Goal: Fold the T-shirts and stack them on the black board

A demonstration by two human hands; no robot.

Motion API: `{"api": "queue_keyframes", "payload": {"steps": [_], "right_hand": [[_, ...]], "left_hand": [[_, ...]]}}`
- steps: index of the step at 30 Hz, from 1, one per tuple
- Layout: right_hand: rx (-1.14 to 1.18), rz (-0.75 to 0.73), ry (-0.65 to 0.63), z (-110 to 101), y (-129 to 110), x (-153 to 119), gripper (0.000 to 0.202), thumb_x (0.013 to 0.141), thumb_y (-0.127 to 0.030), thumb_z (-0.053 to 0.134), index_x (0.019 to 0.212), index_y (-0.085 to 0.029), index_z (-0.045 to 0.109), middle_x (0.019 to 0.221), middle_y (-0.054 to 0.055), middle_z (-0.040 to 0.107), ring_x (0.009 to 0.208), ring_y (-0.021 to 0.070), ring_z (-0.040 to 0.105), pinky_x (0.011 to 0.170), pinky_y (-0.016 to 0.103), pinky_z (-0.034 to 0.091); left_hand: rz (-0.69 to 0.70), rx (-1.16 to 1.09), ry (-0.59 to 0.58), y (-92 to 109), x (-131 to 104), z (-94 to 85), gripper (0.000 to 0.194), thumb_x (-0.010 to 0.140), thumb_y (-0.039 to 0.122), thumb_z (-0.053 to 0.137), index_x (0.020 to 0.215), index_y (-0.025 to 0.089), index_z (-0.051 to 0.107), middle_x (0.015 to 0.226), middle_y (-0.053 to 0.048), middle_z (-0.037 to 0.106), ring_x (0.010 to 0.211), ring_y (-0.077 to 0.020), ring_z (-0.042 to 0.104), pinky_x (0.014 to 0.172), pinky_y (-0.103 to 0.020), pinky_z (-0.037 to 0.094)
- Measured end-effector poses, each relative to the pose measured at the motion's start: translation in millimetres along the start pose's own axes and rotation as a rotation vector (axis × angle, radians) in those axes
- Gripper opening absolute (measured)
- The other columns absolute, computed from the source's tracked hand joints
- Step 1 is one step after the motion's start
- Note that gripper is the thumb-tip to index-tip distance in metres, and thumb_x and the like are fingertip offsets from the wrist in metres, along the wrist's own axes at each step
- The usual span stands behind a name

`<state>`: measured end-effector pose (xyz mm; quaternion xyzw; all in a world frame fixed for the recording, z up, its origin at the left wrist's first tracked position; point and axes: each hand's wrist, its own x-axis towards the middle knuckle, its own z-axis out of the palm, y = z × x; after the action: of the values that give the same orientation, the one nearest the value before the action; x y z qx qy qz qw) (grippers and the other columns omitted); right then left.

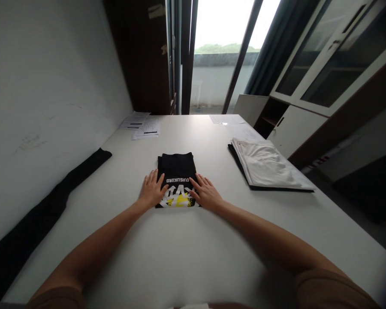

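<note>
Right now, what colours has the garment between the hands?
Black garment with white and yellow print; head view.

Looks like an office or study honestly: big white table point(176, 244) with papers point(149, 125) lying at the far end, tall cabinet point(297, 131) with glass doors point(350, 60) on the right, dark curtain point(278, 43) by a big window point(225, 25).

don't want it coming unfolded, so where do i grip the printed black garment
Probably both side edges, scooping under from left and right: the printed black garment lies folded flat, with the left hand and right hand resting at those edges.
</note>
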<state>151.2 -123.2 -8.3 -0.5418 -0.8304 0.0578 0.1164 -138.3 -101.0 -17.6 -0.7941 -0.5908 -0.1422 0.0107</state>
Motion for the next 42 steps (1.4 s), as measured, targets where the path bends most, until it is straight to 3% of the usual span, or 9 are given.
{"api": "queue_keyframes", "payload": {"steps": [8, 16, 20, 23, 25, 30, 33, 38, 42], "right_hand": [[-0.014, 0.062, 0.036, -8, -7, -19, 0.061, 0.101, -0.054, 0.042, 0.155, -0.026, 0.044, 0.159, 0.010, 0.041, 0.148, 0.0282, 0.035, 0.121, 0.045, 0.028], [-0.059, 0.173, -0.058, -33, -31, -26, 0.047, 0.098, -0.046, 0.050, 0.143, -0.034, 0.054, 0.119, 0.016, 0.069, 0.113, 0.0311, 0.064, 0.088, 0.040, 0.050], [-0.065, 0.185, -0.217, -43, -36, -36, 0.051, 0.097, -0.052, 0.050, 0.145, -0.035, 0.050, 0.113, 0.011, 0.074, 0.101, 0.0280, 0.071, 0.081, 0.036, 0.049], [-0.087, 0.079, -0.316, -55, -32, -41, 0.063, 0.090, -0.057, 0.057, 0.146, -0.031, 0.048, 0.112, 0.010, 0.075, 0.101, 0.0303, 0.071, 0.078, 0.035, 0.049], [-0.090, -0.023, -0.365, -63, -28, -43, 0.068, 0.083, -0.056, 0.066, 0.144, -0.030, 0.049, 0.114, 0.009, 0.074, 0.101, 0.0305, 0.071, 0.078, 0.034, 0.049], [-0.124, -0.122, -0.304, -70, -24, -38, 0.037, 0.089, -0.033, 0.058, 0.125, -0.027, 0.060, 0.111, 0.007, 0.072, 0.092, 0.0251, 0.070, 0.071, 0.029, 0.046], [-0.141, -0.136, -0.231, -66, -26, -35, 0.022, 0.092, -0.025, 0.054, 0.110, -0.026, 0.065, 0.104, 0.005, 0.071, 0.088, 0.0215, 0.068, 0.072, 0.028, 0.044], [-0.081, -0.187, 0.037, -55, -20, -29, 0.014, 0.092, -0.023, 0.057, 0.102, -0.022, 0.066, 0.105, 0.008, 0.065, 0.100, 0.0229, 0.059, 0.082, 0.030, 0.046], [0.047, -0.307, 0.173, -49, -9, -25, 0.017, 0.086, -0.016, 0.062, 0.101, -0.021, 0.068, 0.116, 0.010, 0.064, 0.113, 0.0255, 0.054, 0.098, 0.039, 0.044]], "left_hand": [[0.364, -0.041, -0.132, 24, -23, -22.7, 0.056, 0.104, 0.040, 0.038, 0.158, 0.024, 0.038, 0.167, -0.007, 0.026, 0.155, -0.0268, 0.021, 0.124, -0.054, 0.020], [0.124, -0.019, 0.010, 31, -30, -21.6, 0.056, 0.097, 0.047, 0.053, 0.149, 0.027, 0.051, 0.163, -0.011, 0.036, 0.152, -0.0359, 0.026, 0.123, -0.062, 0.016], [0.418, -0.120, -0.062, 34, -31, -40.4, 0.053, 0.097, 0.039, 0.054, 0.148, 0.028, 0.050, 0.161, -0.008, 0.040, 0.149, -0.0303, 0.034, 0.125, -0.055, 0.020], [0.700, -0.182, -0.179, 42, -37, -51.7, 0.058, 0.094, 0.042, 0.060, 0.150, 0.029, 0.047, 0.157, -0.007, 0.045, 0.146, -0.0287, 0.038, 0.123, -0.051, 0.025], [0.783, -0.200, -0.201, 47, -40, -52.7, 0.060, 0.092, 0.045, 0.064, 0.148, 0.029, 0.048, 0.153, -0.008, 0.049, 0.144, -0.0297, 0.040, 0.121, -0.050, 0.029], [0.691, -0.174, -0.124, 57, -44, -45.0, 0.041, 0.092, 0.028, 0.060, 0.133, 0.025, 0.057, 0.137, -0.009, 0.060, 0.128, -0.0278, 0.054, 0.110, -0.044, 0.042], [0.663, -0.170, -0.129, 59, -45, -46.1, 0.046, 0.084, 0.016, 0.059, 0.129, 0.024, 0.058, 0.134, -0.009, 0.061, 0.125, -0.0268, 0.055, 0.107, -0.042, 0.044], [0.590, -0.191, -0.140, 58, -45, -52.1, 0.064, 0.071, 0.004, 0.057, 0.132, 0.024, 0.056, 0.135, -0.008, 0.061, 0.126, -0.0263, 0.054, 0.108, -0.041, 0.044], [0.436, -0.231, -0.099, 49, -39, -53.7, 0.049, 0.076, 0.006, 0.059, 0.120, 0.026, 0.065, 0.129, -0.006, 0.066, 0.120, -0.0254, 0.058, 0.103, -0.039, 0.046]]}}
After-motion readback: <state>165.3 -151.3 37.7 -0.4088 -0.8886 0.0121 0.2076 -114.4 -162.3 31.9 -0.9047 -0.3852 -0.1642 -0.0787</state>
